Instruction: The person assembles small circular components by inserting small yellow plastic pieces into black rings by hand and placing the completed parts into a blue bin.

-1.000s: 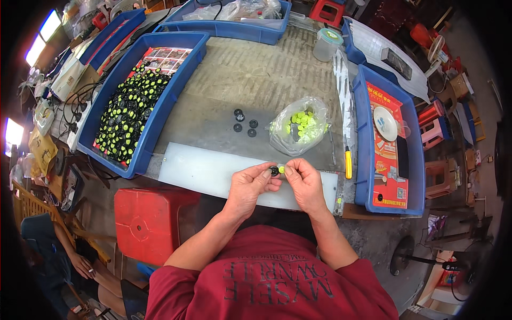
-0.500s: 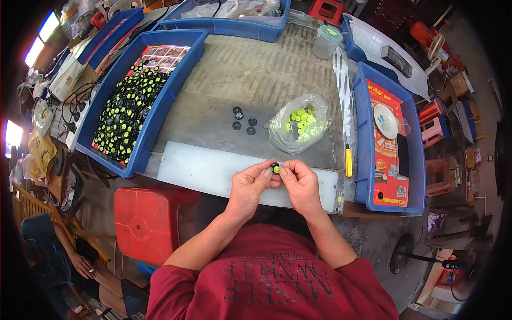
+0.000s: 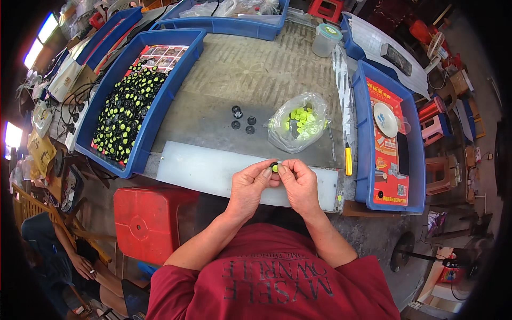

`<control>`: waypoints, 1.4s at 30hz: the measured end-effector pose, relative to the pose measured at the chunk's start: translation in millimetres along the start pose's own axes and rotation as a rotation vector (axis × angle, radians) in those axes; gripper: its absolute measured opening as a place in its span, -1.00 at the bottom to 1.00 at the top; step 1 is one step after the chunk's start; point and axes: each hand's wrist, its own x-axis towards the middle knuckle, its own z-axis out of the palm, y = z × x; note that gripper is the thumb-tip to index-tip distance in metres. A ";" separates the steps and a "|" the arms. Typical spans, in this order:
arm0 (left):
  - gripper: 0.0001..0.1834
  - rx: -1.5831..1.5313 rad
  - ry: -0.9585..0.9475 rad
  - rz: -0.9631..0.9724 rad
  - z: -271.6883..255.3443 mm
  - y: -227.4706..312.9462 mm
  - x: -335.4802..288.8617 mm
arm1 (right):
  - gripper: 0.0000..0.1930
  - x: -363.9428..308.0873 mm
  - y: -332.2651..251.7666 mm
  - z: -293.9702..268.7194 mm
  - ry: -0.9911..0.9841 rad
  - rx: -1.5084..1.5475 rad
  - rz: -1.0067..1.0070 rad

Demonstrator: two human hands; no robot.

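Two hands, the left hand [image 3: 248,184] and the right hand [image 3: 300,185], are holding one black disc [image 3: 273,163] with one green cap [image 3: 275,168]. Five more discs [image 3: 250,121] are lying on the bench [image 3: 250,58], near one bag [image 3: 288,143] whose caps [image 3: 302,119] are overlapping too much for counting. One yellow-handled tool [image 3: 348,161], one tub [image 3: 325,42] and one plate [image 3: 386,124] are showing, plus at least five blue trays [image 3: 362,160] and two red stools [image 3: 141,224].

Lettering [image 3: 277,288] (inverted) on maroon shirt [image 3: 256,244], probably characters [image 3: 377,95] on red sheet [image 3: 386,154].
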 end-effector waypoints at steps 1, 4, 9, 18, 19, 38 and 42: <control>-0.75 0.006 0.003 0.002 0.0 -0.5 0.3 | -0.88 0.4 1.5 0.1 0.001 0.000 0.001; -0.75 0.030 0.008 0.013 -1.0 -1.7 1.0 | -0.88 1.2 4.8 0.9 0.017 -0.045 -0.009; -0.76 0.051 0.011 0.042 -0.9 -5.1 0.9 | -0.87 1.2 6.1 4.1 0.050 -0.002 -0.037; -0.77 0.171 0.049 0.170 2.7 -5.0 -2.4 | -0.90 -3.8 -1.1 6.3 0.010 -0.053 -0.052; -0.78 0.221 0.057 0.195 2.9 -4.6 -2.8 | -0.90 -3.7 0.1 6.9 0.011 -0.052 -0.053; -0.82 0.548 0.145 0.413 -2.3 -10.5 -2.3 | -0.90 -4.1 -2.8 9.0 0.055 -0.200 -0.167; -0.81 0.375 0.091 0.249 -2.3 -8.1 -3.0 | -0.90 -2.5 -4.8 10.5 0.043 -0.049 -0.075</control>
